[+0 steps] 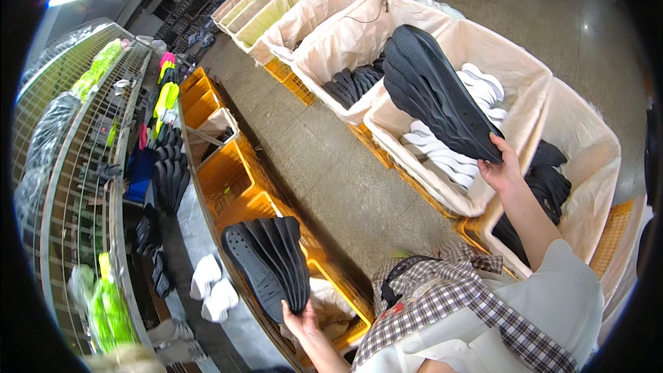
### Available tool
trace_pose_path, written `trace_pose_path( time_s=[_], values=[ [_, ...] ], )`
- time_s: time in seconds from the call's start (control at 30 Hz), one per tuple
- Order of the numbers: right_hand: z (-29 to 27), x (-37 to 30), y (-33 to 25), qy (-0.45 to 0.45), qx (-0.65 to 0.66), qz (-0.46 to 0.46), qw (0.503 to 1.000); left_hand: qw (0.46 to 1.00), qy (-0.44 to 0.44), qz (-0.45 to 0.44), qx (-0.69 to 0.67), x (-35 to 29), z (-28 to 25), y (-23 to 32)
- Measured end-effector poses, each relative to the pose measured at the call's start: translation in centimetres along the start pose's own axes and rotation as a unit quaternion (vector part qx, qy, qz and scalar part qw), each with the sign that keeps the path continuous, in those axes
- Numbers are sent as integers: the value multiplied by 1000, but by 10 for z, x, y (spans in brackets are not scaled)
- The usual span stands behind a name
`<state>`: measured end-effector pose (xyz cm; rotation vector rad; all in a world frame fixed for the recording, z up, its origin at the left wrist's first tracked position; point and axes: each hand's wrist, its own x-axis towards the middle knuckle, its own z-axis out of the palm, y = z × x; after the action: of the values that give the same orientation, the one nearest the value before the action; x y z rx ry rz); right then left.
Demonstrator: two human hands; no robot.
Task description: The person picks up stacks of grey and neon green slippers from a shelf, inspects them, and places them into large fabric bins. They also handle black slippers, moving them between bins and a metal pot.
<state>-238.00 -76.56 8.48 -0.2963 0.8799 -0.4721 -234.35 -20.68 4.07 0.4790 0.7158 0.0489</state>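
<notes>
My left hand [302,320] grips the near end of a fanned stack of black shoe soles [266,262], above the orange crates at my left. My right hand [503,166] is closed on the heel end of another bundle of black shoe soles [431,83], raised over a lined crate. Several soles seem to lie one on another in it, but the exact number is hidden. Beneath that bundle, white shoe soles [442,155] lie in the crate's pale liner. More black soles [549,183] sit in the nearer lined crate, partly behind my right forearm.
A row of orange crates with pale liners [580,138] runs along the right; one further along holds black soles [356,83]. Open orange crates [224,173] line a bench [248,331] with white soles [214,290]. A wire rack [69,186] stands left. Concrete floor [324,159] lies between.
</notes>
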Motion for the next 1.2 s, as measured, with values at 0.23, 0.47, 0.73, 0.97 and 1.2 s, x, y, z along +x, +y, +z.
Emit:
trace_pose_path(
  time_s=[0.23,0.47,0.73,0.97,1.2],
  values=[
    [135,114,61,15,41,-59,997,991,-29,43,122,217,140,47],
    [257,168,101,72,61,-153,984,965,-102,5,242,396,371,60],
    [350,262,147,121,94,-215,964,894,-252,81,361,566,627,-7],
    [457,344,175,157,147,-217,952,778,-321,158,517,660,838,-99],
    [533,379,189,116,179,-290,933,687,-515,91,504,754,1000,-225]
  ],
)
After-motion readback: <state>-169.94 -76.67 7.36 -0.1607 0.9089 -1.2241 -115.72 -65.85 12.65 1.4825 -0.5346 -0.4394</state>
